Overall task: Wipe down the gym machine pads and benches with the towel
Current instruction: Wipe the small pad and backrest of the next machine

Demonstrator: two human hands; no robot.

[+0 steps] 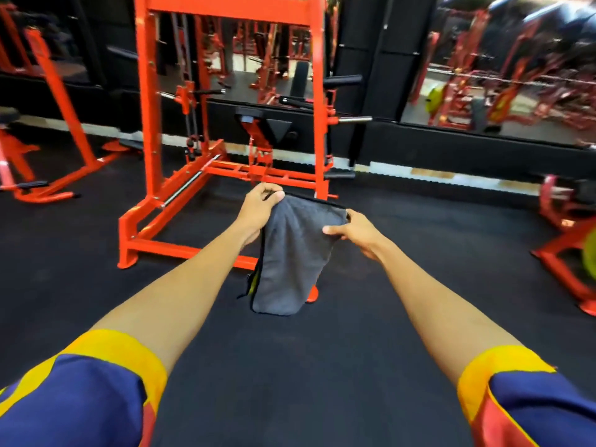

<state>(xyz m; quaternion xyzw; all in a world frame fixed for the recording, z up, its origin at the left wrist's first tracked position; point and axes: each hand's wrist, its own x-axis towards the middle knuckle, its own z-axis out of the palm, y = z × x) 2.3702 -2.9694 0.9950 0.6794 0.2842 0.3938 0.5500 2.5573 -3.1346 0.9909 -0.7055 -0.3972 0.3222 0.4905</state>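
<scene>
Currently both hands are out in front, the grey towel (292, 253) strung between them. Left hand (258, 211) grips the towel's upper left corner, fingers curled round the hem. Right hand (353, 230) pinches the upper right edge, thumb on the cloth. Towel hangs folded, clear of the black floor (290, 366). Orange machine frame (151, 124) stands beyond, its black pad (274, 124) well apart from the towel.
</scene>
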